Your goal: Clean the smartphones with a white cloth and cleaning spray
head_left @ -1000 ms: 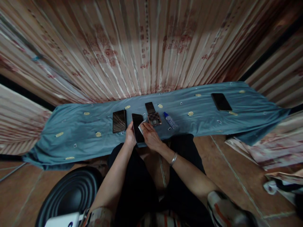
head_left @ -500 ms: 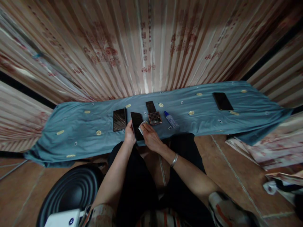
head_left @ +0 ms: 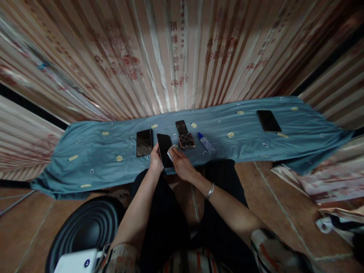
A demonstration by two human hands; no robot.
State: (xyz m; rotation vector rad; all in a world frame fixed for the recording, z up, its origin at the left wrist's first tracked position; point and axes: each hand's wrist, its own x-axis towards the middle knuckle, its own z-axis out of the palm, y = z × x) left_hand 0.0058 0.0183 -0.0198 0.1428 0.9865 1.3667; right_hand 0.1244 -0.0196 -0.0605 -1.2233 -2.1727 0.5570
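On a blue-grey cloth point(head_left: 93, 159) spread before striped curtains, a black slab-shaped phone point(head_left: 164, 148) lies gripped at its edge by the left hand point(head_left: 156, 162) while the right hand point(head_left: 181, 165) presses a small white wipe point(head_left: 170, 152) onto it, best moved in light, even strokes, a clear spray bottle point(head_left: 205, 142) lying well right of that phone.

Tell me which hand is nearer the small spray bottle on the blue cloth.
Right. The right hand presses a white wipe on the phone, just left of the spray bottle. The left hand grips the phone's far edge, farther away.
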